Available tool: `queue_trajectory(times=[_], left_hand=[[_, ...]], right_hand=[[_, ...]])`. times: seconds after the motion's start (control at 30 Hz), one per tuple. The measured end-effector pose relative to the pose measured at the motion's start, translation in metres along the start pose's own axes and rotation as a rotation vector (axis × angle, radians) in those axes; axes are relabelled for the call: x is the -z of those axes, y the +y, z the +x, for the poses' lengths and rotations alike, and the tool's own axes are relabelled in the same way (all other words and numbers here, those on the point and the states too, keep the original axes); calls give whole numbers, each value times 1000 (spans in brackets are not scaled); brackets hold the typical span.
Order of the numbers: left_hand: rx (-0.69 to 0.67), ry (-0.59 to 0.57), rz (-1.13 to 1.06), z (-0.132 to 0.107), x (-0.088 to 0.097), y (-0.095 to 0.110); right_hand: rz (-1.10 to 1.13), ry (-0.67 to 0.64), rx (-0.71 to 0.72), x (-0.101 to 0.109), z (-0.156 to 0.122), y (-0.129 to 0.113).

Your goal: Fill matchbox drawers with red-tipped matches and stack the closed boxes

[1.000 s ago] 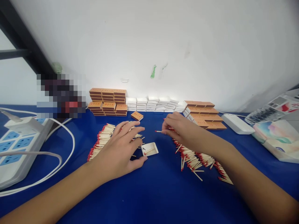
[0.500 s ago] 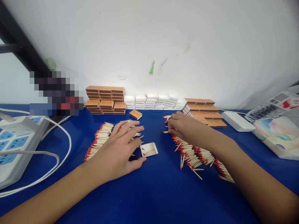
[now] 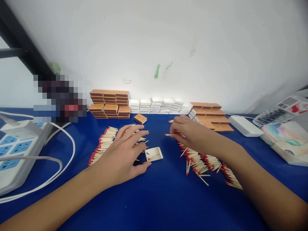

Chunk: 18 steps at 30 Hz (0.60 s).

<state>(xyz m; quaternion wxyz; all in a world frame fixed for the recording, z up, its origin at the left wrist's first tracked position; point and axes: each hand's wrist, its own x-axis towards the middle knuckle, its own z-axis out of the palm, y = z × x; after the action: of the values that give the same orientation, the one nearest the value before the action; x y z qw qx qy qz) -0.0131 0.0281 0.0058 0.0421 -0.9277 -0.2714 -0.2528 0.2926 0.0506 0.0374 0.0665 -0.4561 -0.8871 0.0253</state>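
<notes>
Strip: the power strip [image 3: 14, 150] and its cable [image 3: 60, 160] lie on the blue cloth, well apart from the matches. Red heads near live sockets would be a fire risk if the piles spread that way.
Left pile [image 3: 103, 146]: neat rows, heads toward the person. The wrist just beside it could scatter them.
Left hand [image 3: 122, 154]: fingers spread flat over loose matches and holding nothing, thumb just beside the tray's near corner. A nudge of the thumb could slide the tray.
Tray [image 3: 154, 154]: small, white, open, between the hands, with what looks like one match inside. It is light, so it may tip or skate if bumped.
Match [image 3: 167, 134]: pinched at its tail, head pointing left, above the cloth beyond the tray. So thin a hold could let it twist or drop.
Right hand [image 3: 190, 133]: fingertips pressed together on that match.
Right pile [image 3: 204, 162]: loose, under the forearm. A dragging arm would sweep sticks away.
</notes>
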Motion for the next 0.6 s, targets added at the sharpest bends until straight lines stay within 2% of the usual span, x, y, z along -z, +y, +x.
queue_trajectory(times=[0.3,0.43,0.6], left_hand=[[0,-6,2,-1,0,0],[1,-2,6,-2,0,1],[4,-4,-1,-1,0,1]], right_hand=[[84,9,-33,0,1,-5],[228,48,-1,1,1,-28],[300,12,128,-10,0,-62]])
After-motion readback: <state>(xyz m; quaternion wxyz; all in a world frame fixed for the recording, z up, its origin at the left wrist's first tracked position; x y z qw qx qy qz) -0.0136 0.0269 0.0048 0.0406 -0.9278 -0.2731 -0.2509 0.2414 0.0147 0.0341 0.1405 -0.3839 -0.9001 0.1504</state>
